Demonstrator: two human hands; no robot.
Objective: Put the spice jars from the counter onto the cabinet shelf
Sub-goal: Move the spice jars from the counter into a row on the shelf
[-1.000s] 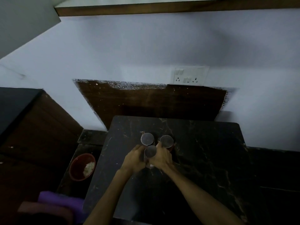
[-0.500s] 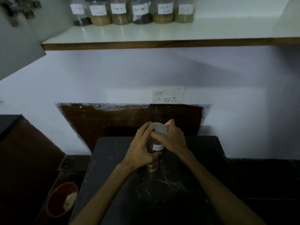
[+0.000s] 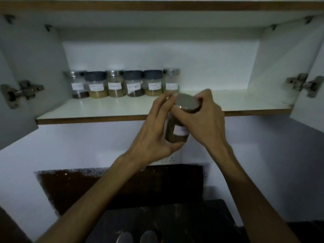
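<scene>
Head view. Held up in front of the shelf (image 3: 105, 109) edge, between both hands: jar (image 3: 178, 133), upright, slightly tilted, metal lid (image 3: 187, 102) on top, brown powder inside, white label facing the camera, writing too blurred to read. Left hand (image 3: 154, 135) wrapped round the jar's side and bottom, fingers (image 3: 164, 102) reaching up to the lid's left edge, thumb curled under the base. Right hand (image 3: 203, 118) closed over the lid and upper body from the right, fingers curled on the rim. Jar not yet on the shelf, its base below the shelf's front edge.

At the back left of the shelf, a row of six jars (image 3: 122, 84), upright, touching side by side: metal lids on the first, third and sixth, dark lids on the second, fourth and fifth. White handwritten labels on each, none legible. Dark contents in the first and fourth, tan or yellowish in the others; sixth partly hidden behind the left fingers.

Cabinet doors swung open at either side, metal hinge (image 3: 22, 92) on the left, another hinge (image 3: 305, 85) on the right. Below, dark table (image 3: 175, 223) with two more metal lids (image 3: 136, 237) at the bottom edge, cut off by the frame. Wall socket (image 3: 171, 159) partly visible just under the left wrist.
</scene>
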